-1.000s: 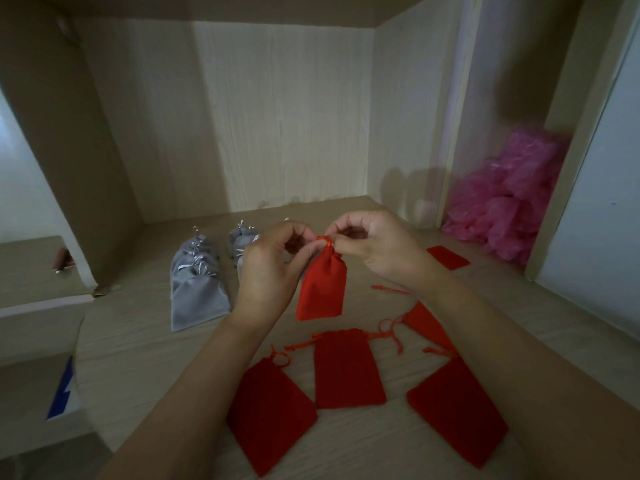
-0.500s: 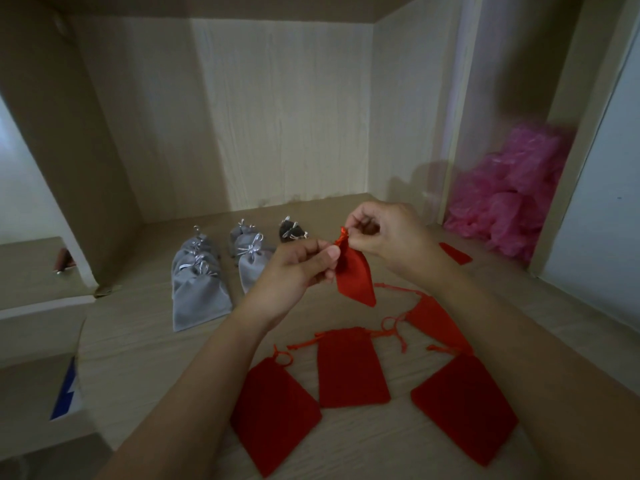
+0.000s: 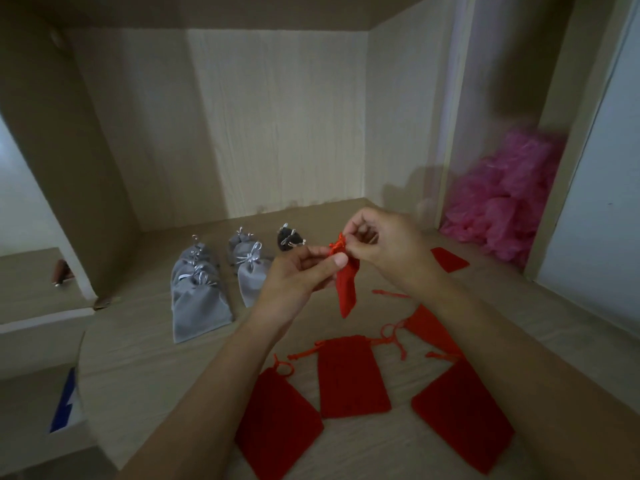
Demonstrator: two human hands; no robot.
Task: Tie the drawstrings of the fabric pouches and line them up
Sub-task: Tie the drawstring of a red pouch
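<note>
A small red pouch [image 3: 347, 289] hangs in the air above the wooden surface. My right hand [image 3: 384, 242] pinches its gathered neck and red drawstring from the right. My left hand [image 3: 304, 271] pinches the same neck from the left, thumb on the fabric. Several more red pouches lie flat below: one at the near left [image 3: 277, 417], one in the middle [image 3: 351, 375], one at the near right [image 3: 462, 414], and another [image 3: 431, 327] partly under my right forearm. Tied grey pouches [image 3: 199, 299] stand in rows at the back left, with a dark pouch [image 3: 289, 239] behind them.
The surface [image 3: 145, 362] is a light wood shelf inside a cabinet, walled at the back and left. A heap of pink plastic [image 3: 512, 202] fills the right compartment. A flat red pouch [image 3: 449, 258] lies near it. A lower step drops off at the left.
Both hands carried the red pouch rightward and slightly up. The pouch now hangs narrower and turned edge-on, and the dark pouch behind it has come into sight.
</note>
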